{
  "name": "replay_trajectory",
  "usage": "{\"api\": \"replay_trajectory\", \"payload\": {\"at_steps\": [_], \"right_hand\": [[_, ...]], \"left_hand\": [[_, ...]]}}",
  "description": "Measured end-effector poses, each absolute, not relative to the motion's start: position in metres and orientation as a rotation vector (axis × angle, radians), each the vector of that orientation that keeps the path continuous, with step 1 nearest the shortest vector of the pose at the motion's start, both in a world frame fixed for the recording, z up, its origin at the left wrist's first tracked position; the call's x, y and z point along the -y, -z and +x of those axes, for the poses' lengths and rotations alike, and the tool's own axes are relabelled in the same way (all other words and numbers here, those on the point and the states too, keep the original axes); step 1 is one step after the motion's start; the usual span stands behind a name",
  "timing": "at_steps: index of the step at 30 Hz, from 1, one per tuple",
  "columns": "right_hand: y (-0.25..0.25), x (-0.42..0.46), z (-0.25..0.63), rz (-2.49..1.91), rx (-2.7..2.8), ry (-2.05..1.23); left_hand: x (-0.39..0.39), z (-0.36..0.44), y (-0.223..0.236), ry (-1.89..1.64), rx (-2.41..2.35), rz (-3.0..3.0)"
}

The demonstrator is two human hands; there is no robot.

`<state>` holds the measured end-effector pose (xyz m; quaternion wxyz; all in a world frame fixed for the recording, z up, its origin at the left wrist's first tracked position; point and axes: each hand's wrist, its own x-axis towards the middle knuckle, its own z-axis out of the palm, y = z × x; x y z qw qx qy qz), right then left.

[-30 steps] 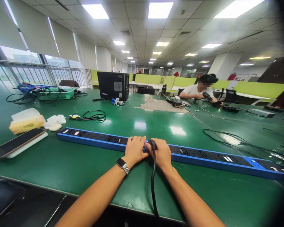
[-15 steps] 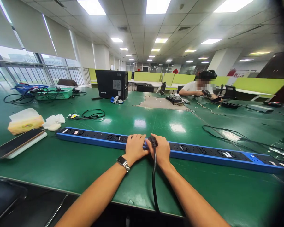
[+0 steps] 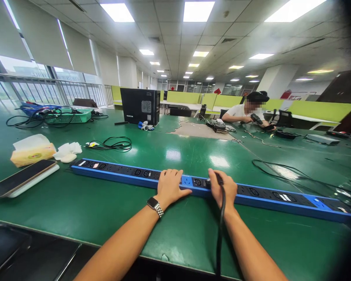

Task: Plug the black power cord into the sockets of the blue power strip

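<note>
A long blue power strip (image 3: 115, 176) with black sockets lies across the green table, running left to right. My left hand (image 3: 170, 187) is on the strip's middle, fingers laid over the top and thumb along the near side. Just right of it shows a blue socket (image 3: 187, 181). My right hand (image 3: 226, 189), at the strip right of centre, is closed round a black power plug (image 3: 219, 179). From the plug a thick black cable (image 3: 220, 238) hangs over the table's near edge. The fingers hide whether the plug touches a socket.
At left lie a phone (image 3: 23, 175), a tissue pack (image 3: 32, 152) and a coiled cable (image 3: 117, 143). Farther back are a green basket (image 3: 82, 116) and a black computer case (image 3: 139, 105). A person (image 3: 251, 109) works at the far right. More cable (image 3: 269, 171) lies right.
My right hand has moved right along the strip with the plug, away from my left hand, uncovering the blue socket. My left hand stays on the strip.
</note>
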<state>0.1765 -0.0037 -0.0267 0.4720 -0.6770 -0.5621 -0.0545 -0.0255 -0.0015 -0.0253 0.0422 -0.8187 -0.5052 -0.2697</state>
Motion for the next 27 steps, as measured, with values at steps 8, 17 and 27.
{"api": "replay_trajectory", "payload": {"at_steps": [8,17,27], "right_hand": [[0.025,0.007,0.222,-1.870,1.292,-0.039],[0.026,0.011,0.232,-1.635,1.501,-0.149],[0.024,0.018,0.225,-1.565,1.627,-0.114]], "left_hand": [[0.001,-0.028,0.027,0.863,1.515,-2.527],[0.003,-0.030,0.026,0.902,1.517,-2.537],[0.004,-0.028,0.025,0.917,1.525,-2.520]]}}
